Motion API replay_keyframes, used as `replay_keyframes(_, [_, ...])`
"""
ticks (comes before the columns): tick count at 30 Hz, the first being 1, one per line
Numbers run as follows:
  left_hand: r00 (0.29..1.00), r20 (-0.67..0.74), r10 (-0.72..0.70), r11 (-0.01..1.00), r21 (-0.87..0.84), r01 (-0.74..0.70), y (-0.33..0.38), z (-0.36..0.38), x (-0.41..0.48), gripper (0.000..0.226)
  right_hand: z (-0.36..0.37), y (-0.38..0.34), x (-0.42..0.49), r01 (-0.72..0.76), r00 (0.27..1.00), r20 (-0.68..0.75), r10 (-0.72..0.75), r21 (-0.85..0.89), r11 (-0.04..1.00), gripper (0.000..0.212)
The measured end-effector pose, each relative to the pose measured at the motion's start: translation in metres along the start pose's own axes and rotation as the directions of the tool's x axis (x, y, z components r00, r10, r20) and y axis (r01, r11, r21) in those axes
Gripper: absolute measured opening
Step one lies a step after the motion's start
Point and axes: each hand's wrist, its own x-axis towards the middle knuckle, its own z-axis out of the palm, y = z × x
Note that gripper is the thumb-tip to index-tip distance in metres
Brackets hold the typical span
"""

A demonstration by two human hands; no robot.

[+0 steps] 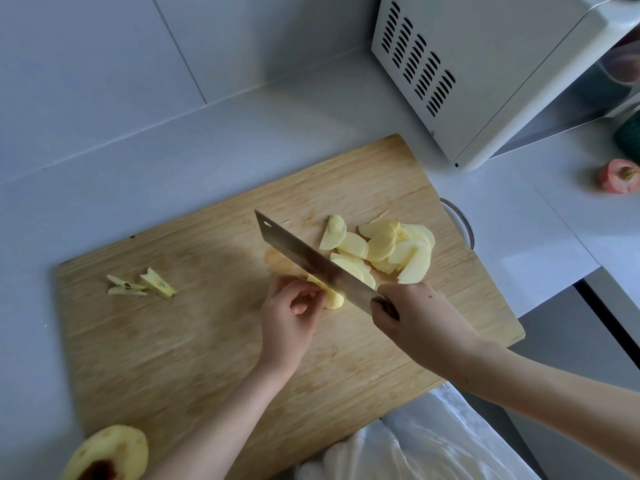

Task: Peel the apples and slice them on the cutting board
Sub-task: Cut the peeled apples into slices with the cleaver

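Apple piece [330,296] (peeled, pale yellow) is lying on the cutting board [194,341]; the left hand [294,313] is pinching it with curled fingers; the right hand [412,317] is gripping the cleaver [311,263], whose blade is standing against the piece; cut slices [384,251] are lying just beyond the blade.

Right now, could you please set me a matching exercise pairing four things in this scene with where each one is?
Things:
1 cleaver
2 pile of apple slices
3 core scraps
4 peeled apple

Places:
A on the left part of the cutting board
B gripped by the right hand
C at the board's near left corner
D on the board, right of the blade

Pairs: 1-B, 2-D, 3-A, 4-C
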Motion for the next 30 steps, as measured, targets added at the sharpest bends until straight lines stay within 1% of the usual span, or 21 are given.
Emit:
replay_keyframes(5, [0.999,-0.011,-0.04,0.999,-0.02,0.04,0.005,0.0,0.0,0.02,0.019,-0.006,0.018,-0.015,1.0,0.005,0.015,-0.026,1.0,0.038])
replay_keyframes(9, [0.998,-0.014,-0.055,0.998,-0.031,0.055,0.007,0.0,-0.001,0.021,0.031,-0.009,0.032,-0.011,1.0,-0.021,0.011,0.042,0.999,0.04])
replay_keyframes(12, [0.999,-0.02,-0.028,0.999,-0.019,0.027,0.003,0.0,-0.001,0.018,0.024,-0.007,0.023,-0.002,0.999,-0.048,0.006,0.087,0.996,0.038])
replay_keyframes(16, [1.0,-0.007,-0.026,0.999,-0.028,0.026,-0.004,0.001,-0.002,0.011,0.011,-0.005,0.005,0.014,0.997,-0.078,-0.009,0.059,0.998,0.035])
replay_keyframes(19, [1.0,-0.007,0.007,1.0,-0.022,-0.007,-0.007,0.001,-0.002,0.009,0.007,-0.004,-0.002,0.019,0.998,-0.064,-0.016,0.045,0.999,0.031])
replay_keyframes(24, [1.0,-0.007,0.001,1.0,-0.007,-0.001,-0.005,0.001,-0.001,0.01,0.006,-0.005,0.0,0.002,1.0,-0.02,-0.002,0.03,1.0,0.034])
replay_keyframes(27, [1.0,-0.013,0.029,0.999,0.022,-0.028,0.0,-0.001,0.0,0.012,0.005,-0.006,0.004,-0.017,1.0,-0.002,0.017,0.028,0.999,0.034])
replay_keyframes(30, [1.0,-0.007,-0.021,1.0,-0.017,0.021,0.002,-0.002,0.0,0.015,0.016,-0.01,0.014,-0.03,1.0,0.0,0.03,0.01,0.999,0.035])
